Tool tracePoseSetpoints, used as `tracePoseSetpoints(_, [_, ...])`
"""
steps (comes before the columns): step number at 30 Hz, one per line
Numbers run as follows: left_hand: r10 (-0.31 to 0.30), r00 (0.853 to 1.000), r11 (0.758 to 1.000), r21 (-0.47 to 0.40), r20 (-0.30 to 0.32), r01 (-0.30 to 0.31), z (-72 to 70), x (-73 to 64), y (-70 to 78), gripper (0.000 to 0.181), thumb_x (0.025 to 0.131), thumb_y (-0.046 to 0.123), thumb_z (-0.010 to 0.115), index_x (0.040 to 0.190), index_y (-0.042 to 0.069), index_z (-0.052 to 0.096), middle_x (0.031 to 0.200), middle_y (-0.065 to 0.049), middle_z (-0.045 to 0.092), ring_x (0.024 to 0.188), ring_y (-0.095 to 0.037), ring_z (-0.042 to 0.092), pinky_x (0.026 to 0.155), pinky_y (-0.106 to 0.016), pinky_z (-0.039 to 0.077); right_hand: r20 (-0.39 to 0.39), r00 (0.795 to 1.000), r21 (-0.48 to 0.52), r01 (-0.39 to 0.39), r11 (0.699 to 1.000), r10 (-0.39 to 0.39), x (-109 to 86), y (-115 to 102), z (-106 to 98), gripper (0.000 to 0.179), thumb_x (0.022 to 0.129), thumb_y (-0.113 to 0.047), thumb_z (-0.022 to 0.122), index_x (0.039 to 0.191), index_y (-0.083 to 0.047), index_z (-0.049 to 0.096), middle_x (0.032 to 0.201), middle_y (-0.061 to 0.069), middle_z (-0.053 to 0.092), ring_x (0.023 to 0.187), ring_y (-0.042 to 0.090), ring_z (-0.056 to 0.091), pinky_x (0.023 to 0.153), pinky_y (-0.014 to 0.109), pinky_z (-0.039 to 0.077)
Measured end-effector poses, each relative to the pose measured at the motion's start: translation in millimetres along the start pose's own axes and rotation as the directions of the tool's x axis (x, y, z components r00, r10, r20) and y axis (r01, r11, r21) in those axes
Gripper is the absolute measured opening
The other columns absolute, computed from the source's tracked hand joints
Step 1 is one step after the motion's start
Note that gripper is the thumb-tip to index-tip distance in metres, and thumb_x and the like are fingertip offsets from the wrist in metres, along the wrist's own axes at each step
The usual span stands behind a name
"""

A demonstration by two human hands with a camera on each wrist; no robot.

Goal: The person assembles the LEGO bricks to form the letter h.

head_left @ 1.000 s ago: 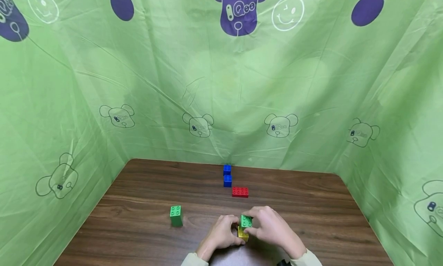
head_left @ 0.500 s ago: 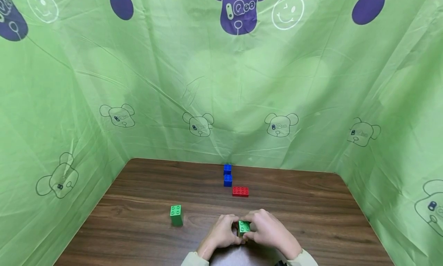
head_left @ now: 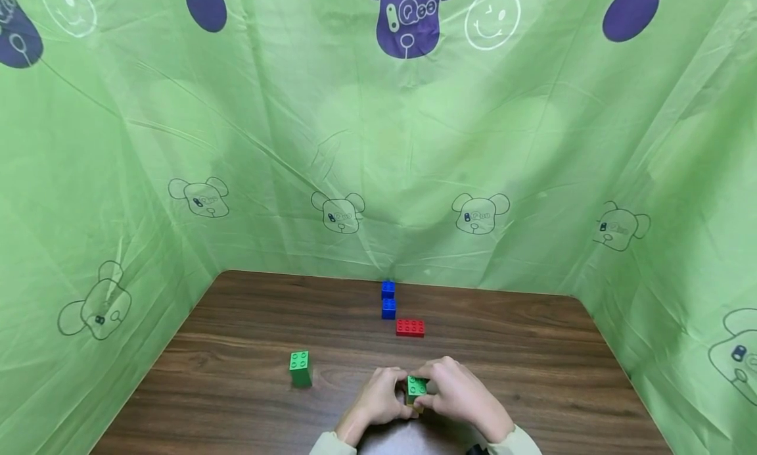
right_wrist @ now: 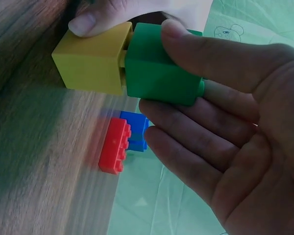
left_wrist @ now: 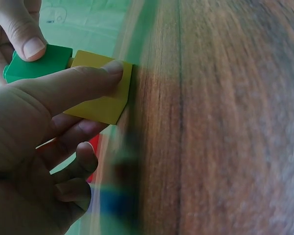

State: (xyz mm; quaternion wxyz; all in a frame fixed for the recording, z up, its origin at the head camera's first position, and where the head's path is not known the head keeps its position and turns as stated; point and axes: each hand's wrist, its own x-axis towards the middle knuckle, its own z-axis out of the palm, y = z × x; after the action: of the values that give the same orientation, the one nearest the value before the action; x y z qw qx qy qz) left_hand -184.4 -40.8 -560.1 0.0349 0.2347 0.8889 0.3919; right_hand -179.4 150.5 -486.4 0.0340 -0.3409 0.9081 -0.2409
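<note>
In the head view my left hand point(head_left: 377, 398) and right hand point(head_left: 458, 397) meet near the front of the table. The left thumb and fingers pinch a yellow toy block point(left_wrist: 99, 100) standing at the tabletop. Over it, between my right thumb and fingers, is a green toy block point(right_wrist: 154, 68) with studs on top. In the right wrist view a narrow gap separates the two blocks, and a bit of yellow stud shows in it. From the head, the green block mostly covers the yellow one.
A second green block point(head_left: 300, 368) stands upright to the left on the wooden table point(head_left: 236, 323). Farther back lie a flat red brick point(head_left: 411, 328) and two blue blocks, a nearer point(head_left: 388, 309) and a farther point(head_left: 388, 289). Green cloth point(head_left: 390, 146) hangs around the table.
My right hand has brought the green block slightly left and down over the yellow block, which was more visible before. The left hand has kept its hold in place.
</note>
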Motion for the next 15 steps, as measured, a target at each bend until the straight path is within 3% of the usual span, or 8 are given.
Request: tracePoseSetpoints(15, [-0.010,1.000,1.000,0.001,0.004,0.010,1.2,0.6,0.2,0.033,0.061,0.023,0.096,0.081,0.022,0.069,0.079,0.015,0.060,0.073,-0.003,0.054,0.066,-0.020,0.043,-0.003,1.000,-0.055,-0.014,0.998,0.014,0.7,0.7,4.4,0.024,0.079,-0.018,0.086,0.102,-0.016,0.077,0.082,-0.014,0.067,0.066,-0.002,0.049,0.057,0.019,0.041])
